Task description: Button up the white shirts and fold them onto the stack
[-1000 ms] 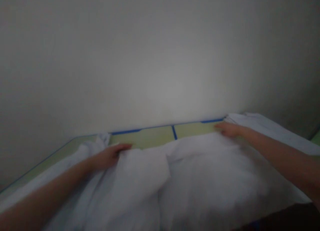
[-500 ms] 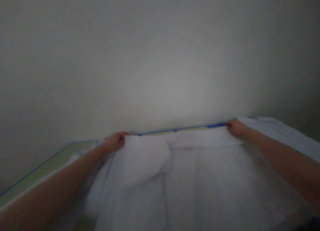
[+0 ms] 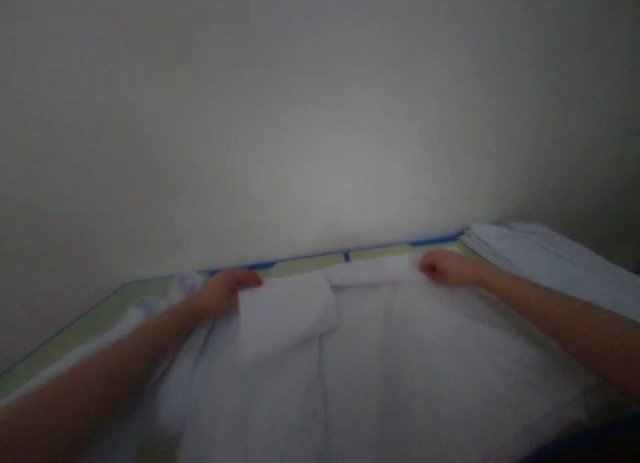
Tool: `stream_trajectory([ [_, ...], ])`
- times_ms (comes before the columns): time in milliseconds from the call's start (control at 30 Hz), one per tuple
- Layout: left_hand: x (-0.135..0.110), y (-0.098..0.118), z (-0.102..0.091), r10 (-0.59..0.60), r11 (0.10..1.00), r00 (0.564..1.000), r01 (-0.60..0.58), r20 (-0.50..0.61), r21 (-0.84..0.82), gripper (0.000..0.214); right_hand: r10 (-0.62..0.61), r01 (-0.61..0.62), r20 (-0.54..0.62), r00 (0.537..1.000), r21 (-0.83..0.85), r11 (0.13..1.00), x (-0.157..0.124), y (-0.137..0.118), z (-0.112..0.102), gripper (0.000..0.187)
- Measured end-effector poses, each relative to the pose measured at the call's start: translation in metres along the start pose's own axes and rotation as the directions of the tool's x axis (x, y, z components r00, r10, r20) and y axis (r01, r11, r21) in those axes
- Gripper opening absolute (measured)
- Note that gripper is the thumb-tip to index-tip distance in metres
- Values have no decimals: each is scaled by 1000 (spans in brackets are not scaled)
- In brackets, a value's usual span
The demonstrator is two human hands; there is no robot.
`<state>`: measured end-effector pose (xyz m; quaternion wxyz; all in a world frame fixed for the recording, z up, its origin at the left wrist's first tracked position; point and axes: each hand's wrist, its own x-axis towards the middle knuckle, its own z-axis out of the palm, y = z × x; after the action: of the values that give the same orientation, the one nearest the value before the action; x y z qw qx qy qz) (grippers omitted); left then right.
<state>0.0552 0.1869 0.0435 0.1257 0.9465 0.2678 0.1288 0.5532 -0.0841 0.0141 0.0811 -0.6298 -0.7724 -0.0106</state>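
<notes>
A white garment (image 3: 360, 363) is spread out in front of me, its far edge held between my two hands. My left hand (image 3: 226, 291) pinches the far left corner, beside a folded-over flap (image 3: 285, 313). At the far right, my right hand (image 3: 450, 268) has its fingers closed on the edge band. A dark line, like a seam or an opening, runs down the middle below the flap. The picture is dim and somewhat blurred, so the kind of garment is hard to make out.
Under the cloth lies a pale green surface (image 3: 295, 268) with blue edging, set against a plain grey wall (image 3: 320, 116). A stack of white folded cloth (image 3: 545, 253) lies at the far right. Crumpled white cloth (image 3: 185, 289) sits behind my left forearm.
My right hand has come inward to the left and slightly lower, bringing the garment's edge nearer to me. More of the green surface shows behind it. Both hands keep their grip.
</notes>
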Motion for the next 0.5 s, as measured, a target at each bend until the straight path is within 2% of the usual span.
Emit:
stream_trajectory([
  [133,-9,-5,-10,-49,995,998,52,34,-91,27,-47,46,-16,999,-66,997,-5,3,-9,14],
  [233,-17,-6,-6,-49,998,996,46,70,46,35,22,-29,-108,994,-57,998,1,-26,-10,17],
  [300,-22,-4,1,7,987,998,-18,67,160,46,97,-90,-153,983,56,994,15,-64,-8,17],
  [367,-26,2,6,87,967,995,-98,57,234,55,117,-106,-31,993,243,964,33,-113,-4,24],
  [433,-30,12,7,151,948,987,-161,56,275,59,32,-68,102,994,381,922,47,-163,-1,34],
  [467,-33,19,5,180,939,981,-192,68,286,60,8,-41,84,996,388,921,50,-188,0,36],
  [500,-37,27,3,206,929,974,-224,88,295,61,-23,14,19,1000,370,929,51,-210,-1,37],
])
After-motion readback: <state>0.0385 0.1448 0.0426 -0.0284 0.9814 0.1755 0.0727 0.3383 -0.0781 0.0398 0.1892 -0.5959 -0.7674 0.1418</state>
